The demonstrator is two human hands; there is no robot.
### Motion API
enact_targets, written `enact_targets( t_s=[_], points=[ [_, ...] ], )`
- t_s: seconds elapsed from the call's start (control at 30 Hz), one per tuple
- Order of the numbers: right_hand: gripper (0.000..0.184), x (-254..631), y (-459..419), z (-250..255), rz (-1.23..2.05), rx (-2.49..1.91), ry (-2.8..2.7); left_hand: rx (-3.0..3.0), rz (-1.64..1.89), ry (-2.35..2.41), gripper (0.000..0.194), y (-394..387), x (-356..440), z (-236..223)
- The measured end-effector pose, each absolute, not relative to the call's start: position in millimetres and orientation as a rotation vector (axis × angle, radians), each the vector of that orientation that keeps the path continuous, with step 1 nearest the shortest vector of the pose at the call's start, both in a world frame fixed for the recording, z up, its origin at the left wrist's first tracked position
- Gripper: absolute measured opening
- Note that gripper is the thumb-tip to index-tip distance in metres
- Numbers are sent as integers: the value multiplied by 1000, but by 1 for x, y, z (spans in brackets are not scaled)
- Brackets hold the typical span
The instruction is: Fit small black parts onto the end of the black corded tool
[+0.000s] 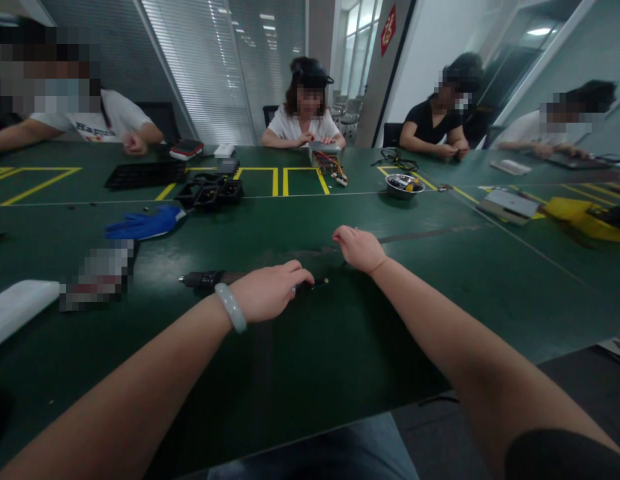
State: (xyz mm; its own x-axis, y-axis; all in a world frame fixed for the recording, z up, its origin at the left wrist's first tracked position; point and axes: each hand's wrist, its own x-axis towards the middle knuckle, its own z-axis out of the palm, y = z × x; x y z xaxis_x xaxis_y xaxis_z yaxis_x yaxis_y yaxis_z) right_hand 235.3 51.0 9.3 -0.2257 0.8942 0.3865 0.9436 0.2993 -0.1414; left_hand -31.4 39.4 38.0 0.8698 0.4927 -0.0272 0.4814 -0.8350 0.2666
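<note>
A long black tool with a metal tip, resembling an electric screwdriver, lies on the green table with its tip to the left. My left hand, wearing a pale bangle, is over its right part with the fingers curled round it. A dark end with a small yellowish spot shows past those fingertips; the middle is hidden under the hand. To the right and a little farther off, my right hand is closed with fingers bent together. Anything inside it is hidden.
On the left lie a blue glove, a phone-like item and a white device. Farther back are black parts, a power supply with wires and a metal bowl. Several people sit opposite.
</note>
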Motion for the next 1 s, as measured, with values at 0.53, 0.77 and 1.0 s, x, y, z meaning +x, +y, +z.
enact_targets(
  t_s=[0.53, 0.77, 1.0],
  points=[
    [13, 207, -6, 20, 527, -1773, -2058, 2833, 346, 911, 13, 31, -3, 12],
    [15, 196, 0, 3, 444, -1729, -1892, 2834, 372, 1008, 12, 35, 2, 10],
    [14, 192, -3, -6, 454, -1588, -1970, 2817, 419, 994, 12, 39, 0, 9]
  ],
)
